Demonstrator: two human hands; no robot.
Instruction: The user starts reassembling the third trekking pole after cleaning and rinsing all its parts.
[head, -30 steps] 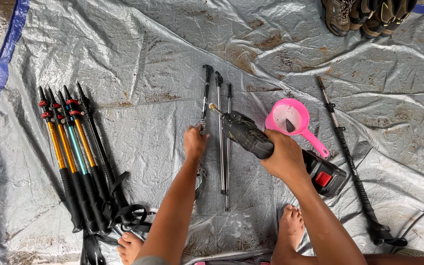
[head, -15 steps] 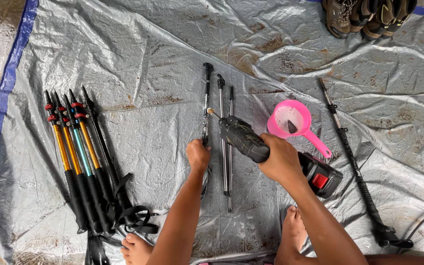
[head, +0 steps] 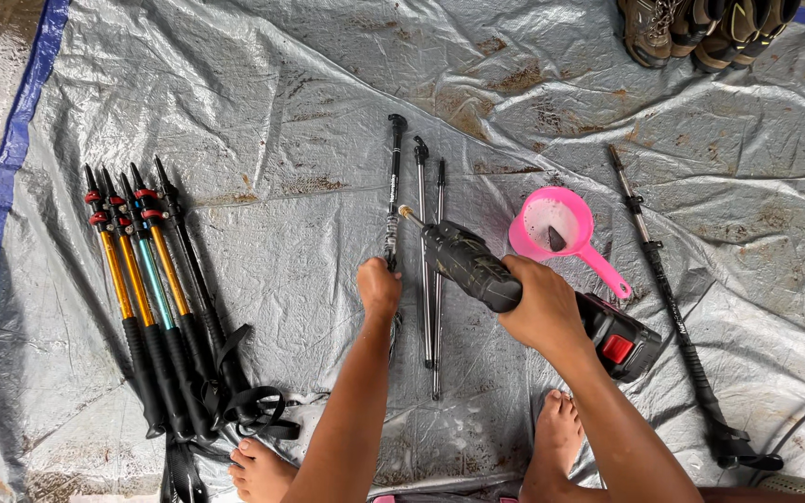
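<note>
Near the middle of the tarp point(head: 263, 102), my right hand point(head: 542, 312) is wrapped tight around the ribbed black grip of a cordless drill point(head: 477, 270), its brass-coloured bit tip against a thin black pole section point(head: 391, 200). My left hand point(head: 379, 284) is closed on that same pole section, pinning it to the crinkled grey plastic. Two slimmer metal tubes point(head: 429, 279) lie just beside it, parallel. A pink plastic scoop point(head: 561, 233) sits to the right of the drill, and beyond it a long black pole point(head: 668, 298) runs slantwise. Toward the tarp's left edge lies a bundle of trekking poles point(head: 151, 307), orange, teal and black, straps tangled. Muddy boots point(head: 701, 28) stand at the far right corner. My bare feet point(head: 556, 438) rest on the near edge.
</note>
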